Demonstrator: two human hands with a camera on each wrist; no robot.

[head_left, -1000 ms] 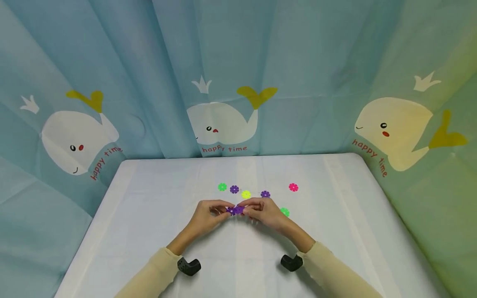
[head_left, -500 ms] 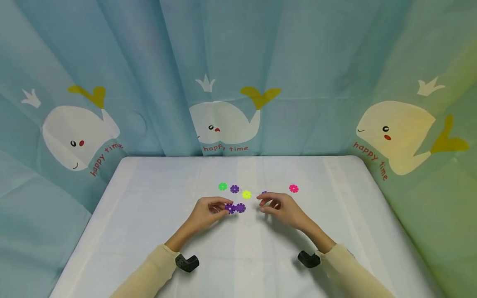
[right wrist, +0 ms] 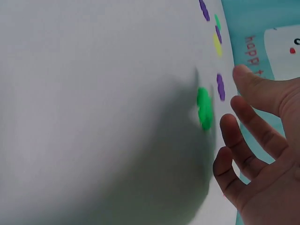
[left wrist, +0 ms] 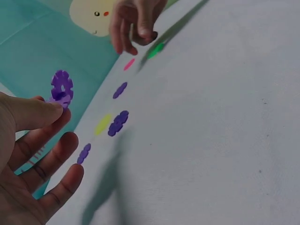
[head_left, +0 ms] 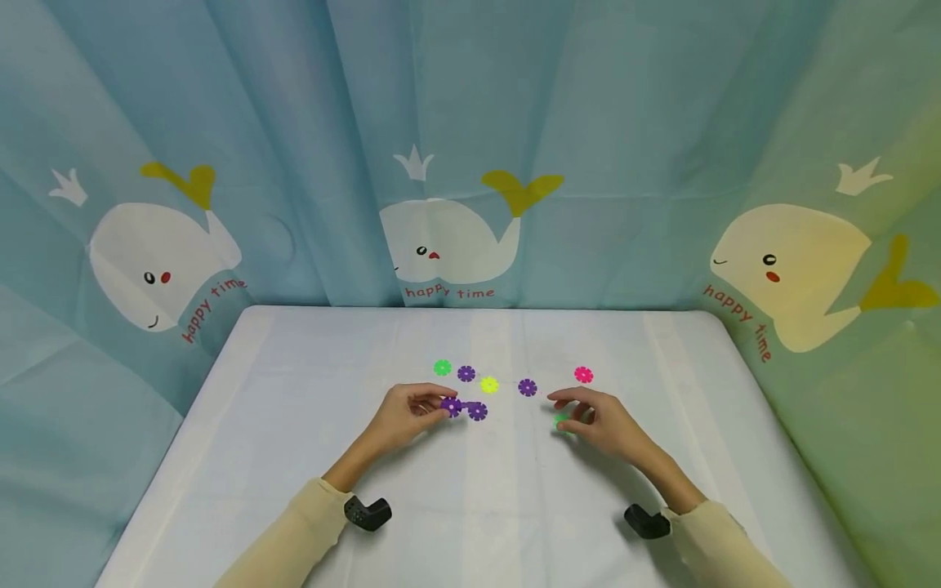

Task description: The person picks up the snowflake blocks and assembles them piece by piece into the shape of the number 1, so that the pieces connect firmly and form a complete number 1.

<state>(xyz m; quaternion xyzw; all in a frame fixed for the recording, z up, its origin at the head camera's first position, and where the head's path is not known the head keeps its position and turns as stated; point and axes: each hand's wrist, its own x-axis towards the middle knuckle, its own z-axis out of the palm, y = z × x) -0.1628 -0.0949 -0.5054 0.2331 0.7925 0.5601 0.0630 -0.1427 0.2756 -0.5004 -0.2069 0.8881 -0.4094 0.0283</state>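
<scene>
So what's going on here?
Someone is handling small notched discs at a white table. The left hand pinches a pair of purple discs that look slotted together at an angle. The right hand is holding nothing, near the closer green disc. Loose on the table: three more purple discs, a yellow disc, a pink disc and the farther green disc.
</scene>
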